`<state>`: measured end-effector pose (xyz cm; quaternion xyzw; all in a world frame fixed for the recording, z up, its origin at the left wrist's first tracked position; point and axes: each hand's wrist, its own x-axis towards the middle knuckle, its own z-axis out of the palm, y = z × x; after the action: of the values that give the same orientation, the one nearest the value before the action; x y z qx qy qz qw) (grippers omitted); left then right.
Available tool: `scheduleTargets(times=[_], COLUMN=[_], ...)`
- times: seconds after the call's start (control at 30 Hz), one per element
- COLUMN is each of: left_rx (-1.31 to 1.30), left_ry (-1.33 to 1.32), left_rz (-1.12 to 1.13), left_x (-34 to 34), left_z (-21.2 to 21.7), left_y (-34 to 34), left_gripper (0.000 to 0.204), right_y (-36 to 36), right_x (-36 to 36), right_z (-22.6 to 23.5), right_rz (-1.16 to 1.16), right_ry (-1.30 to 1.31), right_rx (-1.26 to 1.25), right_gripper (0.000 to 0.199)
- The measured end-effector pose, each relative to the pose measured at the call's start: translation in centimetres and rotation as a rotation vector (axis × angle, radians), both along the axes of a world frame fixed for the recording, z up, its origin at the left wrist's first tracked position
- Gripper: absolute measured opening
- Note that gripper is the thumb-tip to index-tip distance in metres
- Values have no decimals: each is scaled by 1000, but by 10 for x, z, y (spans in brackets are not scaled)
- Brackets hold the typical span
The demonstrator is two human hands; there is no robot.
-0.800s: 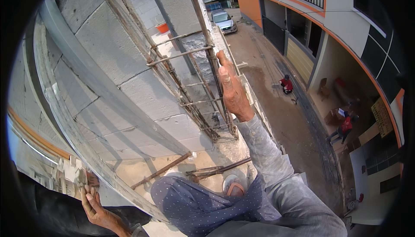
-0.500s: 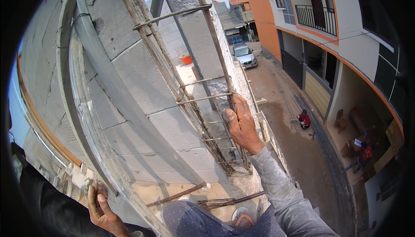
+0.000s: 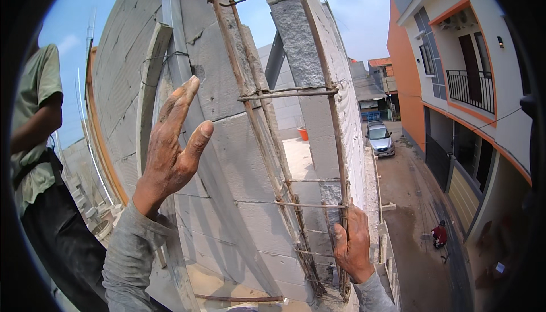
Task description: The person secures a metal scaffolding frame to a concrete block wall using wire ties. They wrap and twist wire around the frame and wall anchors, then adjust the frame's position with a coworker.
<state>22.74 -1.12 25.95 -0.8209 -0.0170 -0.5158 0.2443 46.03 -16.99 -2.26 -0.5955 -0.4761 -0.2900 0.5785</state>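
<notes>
Head view: the left hand is now lifted near the timber board, fingers together, thumb apart; contact with upright rebar beside the block wall is left to the right hand, grip unclear.

Grey block wall, brown rebar, orange bucket, grey sleeve
</notes>
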Motion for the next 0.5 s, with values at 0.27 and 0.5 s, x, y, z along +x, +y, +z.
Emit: scheduleTargets(times=[0.27, 0.5], left_rx=[16, -15], left_ry=[-257, -352], left_rz=[-133, -383], left_x=[72, 80], left_z=[119, 245], left_y=[14, -14], left_gripper=[86, 89], right_y=[-28, -74], right_x=[12, 42], right_z=[15, 113], right_rz=[281, 380], right_ry=[216, 614], right_rx=[-78, -223], right_gripper=[69, 67])
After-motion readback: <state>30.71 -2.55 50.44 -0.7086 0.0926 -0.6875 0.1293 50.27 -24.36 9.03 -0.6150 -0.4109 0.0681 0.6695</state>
